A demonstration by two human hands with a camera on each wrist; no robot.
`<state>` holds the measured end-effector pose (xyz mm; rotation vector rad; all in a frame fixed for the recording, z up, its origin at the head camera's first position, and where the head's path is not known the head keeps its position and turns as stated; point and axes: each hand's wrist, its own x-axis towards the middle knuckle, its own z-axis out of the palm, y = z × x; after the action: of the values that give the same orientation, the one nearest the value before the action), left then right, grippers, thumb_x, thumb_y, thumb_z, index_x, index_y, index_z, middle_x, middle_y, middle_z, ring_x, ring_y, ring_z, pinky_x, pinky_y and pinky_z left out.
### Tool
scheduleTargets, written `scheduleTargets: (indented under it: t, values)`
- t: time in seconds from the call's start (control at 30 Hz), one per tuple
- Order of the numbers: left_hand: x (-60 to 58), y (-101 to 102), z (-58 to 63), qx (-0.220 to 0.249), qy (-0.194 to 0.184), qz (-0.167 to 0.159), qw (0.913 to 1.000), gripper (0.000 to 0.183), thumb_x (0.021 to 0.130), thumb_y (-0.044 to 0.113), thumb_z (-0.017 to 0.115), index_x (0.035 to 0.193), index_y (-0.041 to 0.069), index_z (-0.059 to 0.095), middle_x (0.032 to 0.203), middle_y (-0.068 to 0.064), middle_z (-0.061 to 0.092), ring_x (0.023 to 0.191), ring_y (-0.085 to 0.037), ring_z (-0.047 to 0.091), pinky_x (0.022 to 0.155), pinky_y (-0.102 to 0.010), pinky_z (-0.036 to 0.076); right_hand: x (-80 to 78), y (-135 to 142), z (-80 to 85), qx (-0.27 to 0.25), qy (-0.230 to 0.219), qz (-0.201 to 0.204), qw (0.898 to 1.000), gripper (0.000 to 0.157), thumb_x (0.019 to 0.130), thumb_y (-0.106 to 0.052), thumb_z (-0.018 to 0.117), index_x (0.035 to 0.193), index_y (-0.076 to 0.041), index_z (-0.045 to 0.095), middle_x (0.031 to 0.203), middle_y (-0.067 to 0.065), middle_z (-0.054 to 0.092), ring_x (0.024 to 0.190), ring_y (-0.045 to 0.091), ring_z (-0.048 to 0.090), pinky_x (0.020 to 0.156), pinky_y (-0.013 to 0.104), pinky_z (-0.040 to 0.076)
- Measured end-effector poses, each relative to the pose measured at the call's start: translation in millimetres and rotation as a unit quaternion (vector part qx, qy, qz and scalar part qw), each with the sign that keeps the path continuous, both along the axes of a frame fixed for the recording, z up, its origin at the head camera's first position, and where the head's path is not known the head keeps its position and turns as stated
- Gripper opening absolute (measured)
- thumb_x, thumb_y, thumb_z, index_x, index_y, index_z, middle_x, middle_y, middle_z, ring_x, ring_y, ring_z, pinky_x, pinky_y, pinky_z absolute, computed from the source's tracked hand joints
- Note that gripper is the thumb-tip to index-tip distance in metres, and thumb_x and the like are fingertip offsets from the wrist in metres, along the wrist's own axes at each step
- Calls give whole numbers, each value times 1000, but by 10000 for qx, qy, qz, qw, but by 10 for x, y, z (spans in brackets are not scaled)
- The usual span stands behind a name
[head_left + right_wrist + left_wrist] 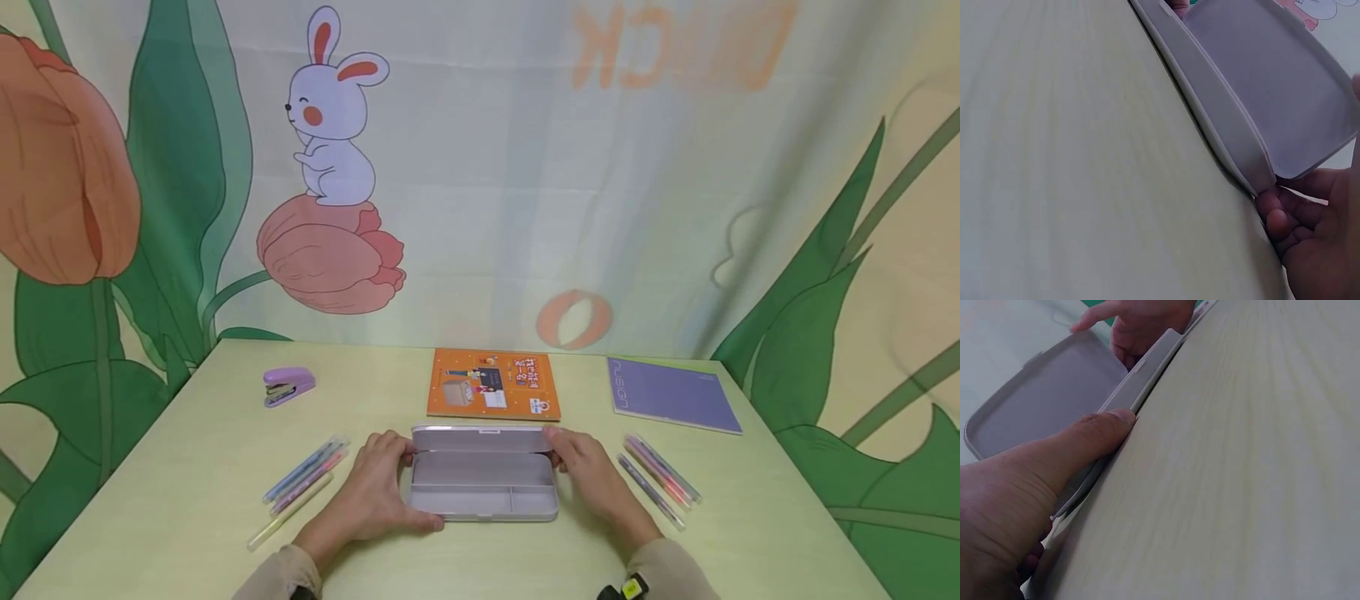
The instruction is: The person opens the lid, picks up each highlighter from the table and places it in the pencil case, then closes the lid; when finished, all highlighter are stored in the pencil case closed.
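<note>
A grey pencil case (483, 471) lies on the table with its lid (453, 439) raised at the back. Its tray has a long compartment behind and two smaller ones in front, all bare. My left hand (371, 492) grips the left end, thumb at the front edge and fingers round the back corner. At the other end, my right hand (596, 479) holds the lid's right corner, the thumb on its top edge and the fingers low beside the hinge. In the right wrist view, curled fingers (1279, 222) touch the case's end.
Several coloured pens (307, 475) lie left of the left hand, and more pens (663, 471) lie right of the right hand. Behind the case is an orange book (457, 396). A purple stapler (291, 383) stands back left, a purple notebook (675, 396) back right. A printed curtain (480, 183) hangs behind the table.
</note>
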<state>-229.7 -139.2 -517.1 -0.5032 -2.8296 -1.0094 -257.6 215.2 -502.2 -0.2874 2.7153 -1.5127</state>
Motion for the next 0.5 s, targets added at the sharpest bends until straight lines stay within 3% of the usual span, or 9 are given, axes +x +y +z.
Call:
scheduleTargets:
  t: [0.13,0.27,0.5]
  values:
    - [5,-3,0,40,62,-6,10000,100,53,70,105,123,11,66,109,7,57,113,-18,48,105,-48,47,-29,-19,22,-154,-48,-309,9994,72,119,-58,39,82,-6,72,78,6,65,81,19,59,85,33,45]
    - [6,-12,-1,18,107,-6,9999,101,53,71,105,124,11,67,108,8,57,113,-17,48,104,-47,47,-58,-26,27,-435,-52,-588,9973,75,119,-57,41,85,-2,79,77,9,70,72,20,61,75,29,49]
    - [13,-26,-11,1,192,-30,9998,101,54,74,103,125,12,69,108,10,57,112,-16,48,103,-46,46,-87,-19,-18,-392,-35,-969,9945,59,116,-48,57,84,-5,82,74,4,70,69,14,60,68,25,48]
